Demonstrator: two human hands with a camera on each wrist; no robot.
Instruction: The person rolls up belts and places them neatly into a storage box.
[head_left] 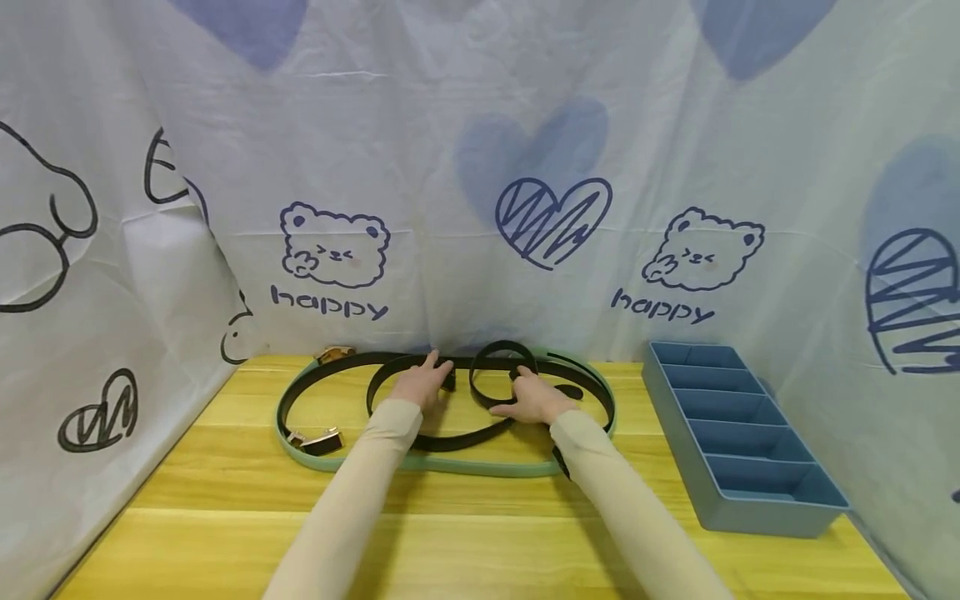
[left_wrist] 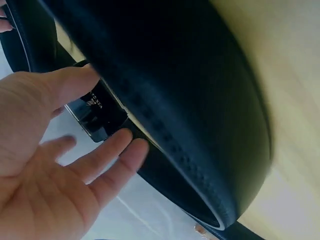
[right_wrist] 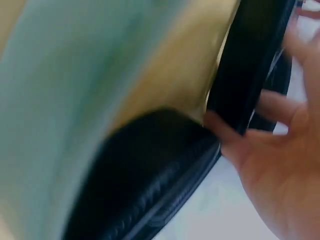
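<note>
A black belt (head_left: 465,440) lies in loose loops in the middle of the table, with a smaller upright loop on its right. My left hand (head_left: 422,385) holds it by the dark buckle (left_wrist: 97,112), thumb on one side and fingers close by in the left wrist view. On the right, my right hand (head_left: 534,398) grips the same belt's smaller loop, with fingers on both sides of the strap (right_wrist: 245,65). Around it runs another black belt (head_left: 288,400), nested inside a mint green belt (head_left: 480,468). The rounded black belt tip (head_left: 570,391) points right beside my right hand.
A blue-grey box (head_left: 712,492) with several compartments stands on the right of the wooden table (head_left: 225,533). A metal buckle (head_left: 322,442) lies at the left of the loops, and a brownish-gold buckle (head_left: 335,354) behind. A patterned white cloth (head_left: 450,275) hangs along the back.
</note>
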